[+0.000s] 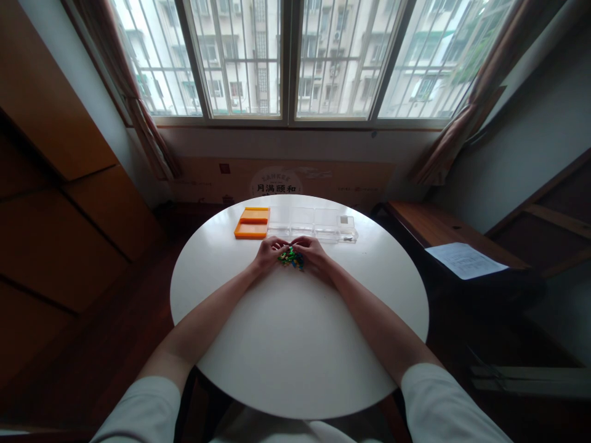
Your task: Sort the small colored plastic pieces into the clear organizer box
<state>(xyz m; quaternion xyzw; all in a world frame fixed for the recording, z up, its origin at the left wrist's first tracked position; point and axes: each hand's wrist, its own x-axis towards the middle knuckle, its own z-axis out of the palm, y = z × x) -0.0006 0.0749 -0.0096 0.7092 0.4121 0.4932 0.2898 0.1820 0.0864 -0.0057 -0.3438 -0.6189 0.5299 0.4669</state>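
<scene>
A small heap of tiny green, yellow and blue pieces (290, 258) lies on the white round table (295, 344). My left hand (270, 252) curls at the heap's left edge, thumb and fingers drawn together. From the right, my right hand (311, 250) meets it above the far side of the heap, its fingers also bent into a pinch. The fingertips of both hands nearly touch; whatever is between them is too small to make out. Just beyond the hands stand an opened orange case (252, 230) and a row of clear plastic boxes (302, 223) with lids raised.
At the row's right end is a smaller clear box (348, 230) with small dark items in it. A brown bench (429, 227) on the right bears a printed paper sheet (464, 260). Behind the table is a barred window (289, 61); wooden cabinets (60, 227) are on the left.
</scene>
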